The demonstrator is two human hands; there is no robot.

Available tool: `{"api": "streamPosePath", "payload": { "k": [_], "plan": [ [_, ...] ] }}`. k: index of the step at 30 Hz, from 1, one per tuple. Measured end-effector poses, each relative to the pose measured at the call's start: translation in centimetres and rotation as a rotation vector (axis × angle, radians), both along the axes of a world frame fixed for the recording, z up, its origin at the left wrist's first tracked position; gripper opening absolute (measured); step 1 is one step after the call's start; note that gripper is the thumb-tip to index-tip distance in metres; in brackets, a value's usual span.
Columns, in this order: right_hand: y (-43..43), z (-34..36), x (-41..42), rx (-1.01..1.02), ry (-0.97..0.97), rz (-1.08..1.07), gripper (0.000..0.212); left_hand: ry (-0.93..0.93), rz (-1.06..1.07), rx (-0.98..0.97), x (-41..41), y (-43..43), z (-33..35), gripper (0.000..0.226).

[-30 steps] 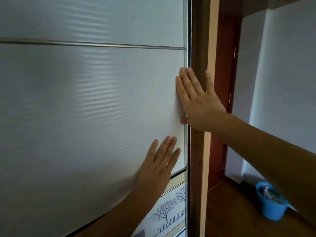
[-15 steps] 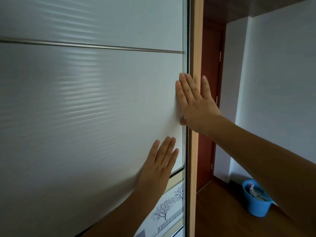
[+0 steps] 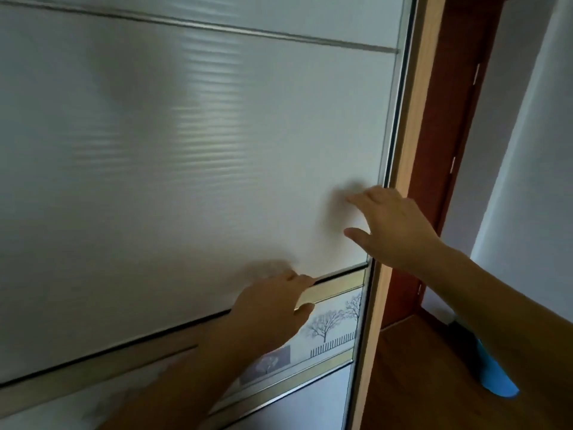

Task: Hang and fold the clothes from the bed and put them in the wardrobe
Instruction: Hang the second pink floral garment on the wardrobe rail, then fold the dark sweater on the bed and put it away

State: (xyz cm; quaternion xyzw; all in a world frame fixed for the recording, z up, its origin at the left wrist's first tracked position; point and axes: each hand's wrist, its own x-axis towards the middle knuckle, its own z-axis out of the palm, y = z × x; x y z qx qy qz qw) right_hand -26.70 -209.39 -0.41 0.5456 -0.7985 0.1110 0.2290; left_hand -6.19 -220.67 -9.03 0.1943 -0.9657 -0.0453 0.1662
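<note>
1. My left hand (image 3: 273,302) lies with straight fingers on the wardrobe door (image 3: 186,150), at its lower edge beside the golden strip (image 3: 336,285). It holds nothing.
2. My right hand (image 3: 393,225) is higher, near the right edge of the door, with fingers spread and straight, also holding nothing. The blur hides whether they touch the panel.
3. With flat palms I have only friction on this smooth panel, so I think they can slip while the door does not move.
4. My right fingers are just beside the wooden frame (image 3: 409,150). If the door runs that way, they could be pinched.
5. The panel is white and glossy with fine horizontal ribs that reflect light. Below it is a band with tree pictures (image 3: 328,324).
6. The wardrobe looks closed on this side. The clothes and the bed are not in view.
7. Farther away are a wooden floor (image 3: 418,367), a blue bucket (image 3: 496,377) partly behind my right arm, a red-brown door (image 3: 459,119) and a white wall (image 3: 527,150).
</note>
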Motion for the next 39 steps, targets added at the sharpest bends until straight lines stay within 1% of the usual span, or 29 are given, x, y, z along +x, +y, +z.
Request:
{"api": "streamPosePath", "payload": {
  "k": [2,4,7,10,13,17,24,27,30,33,36,39],
  "plan": [
    [0.3,-2.1,2.2,0.110,-0.172,0.069,0.054,-0.078,0.125,0.043,3.6,0.1,-0.9,0.044],
    [-0.2,-4.6,4.7,0.251,-0.273,0.136,0.050,-0.148,0.241,0.114,7.6,-0.2,-2.6,0.041],
    [-1.8,-8.8,9.1,0.423,-0.380,0.229,0.046,-0.229,0.407,0.200,14.2,-0.3,-5.8,0.037],
    [-3.9,-12.8,13.7,0.567,-0.414,0.320,0.049,-0.299,0.582,0.310,20.6,0.0,-8.1,0.042],
    [-5.9,-15.5,18.2,0.670,-0.395,0.412,0.052,-0.311,0.745,0.373,26.1,0.6,-9.9,0.041],
    [-8.5,-17.8,24.5,0.799,-0.349,0.582,0.047,-0.290,0.936,0.460,32.5,1.6,-11.8,0.040],
    [-12.9,-20.8,35.3,0.942,-0.288,0.764,0.056,-0.276,1.144,0.538,41.3,2.8,-13.6,0.048],
    [-14.4,-21.0,39.9,0.968,-0.320,0.855,0.057,-0.255,1.219,0.588,44.9,3.4,-13.9,0.049],
    [-15.9,-21.1,44.1,0.976,-0.366,0.939,0.055,-0.213,1.308,0.632,47.7,3.6,-14.2,0.048],
    [-17.1,-21.3,46.7,1.003,-0.350,1.015,0.054,-0.203,1.379,0.651,49.6,3.4,-14.5,0.044],
    [-18.3,-21.6,48.2,1.030,-0.287,1.103,0.054,-0.185,1.432,0.672,50.4,3.4,-14.7,0.042],
    [-19.6,-21.9,49.8,1.039,-0.174,1.173,0.056,-0.148,1.528,0.699,51.0,4.1,-14.5,0.042]
  ]
}}
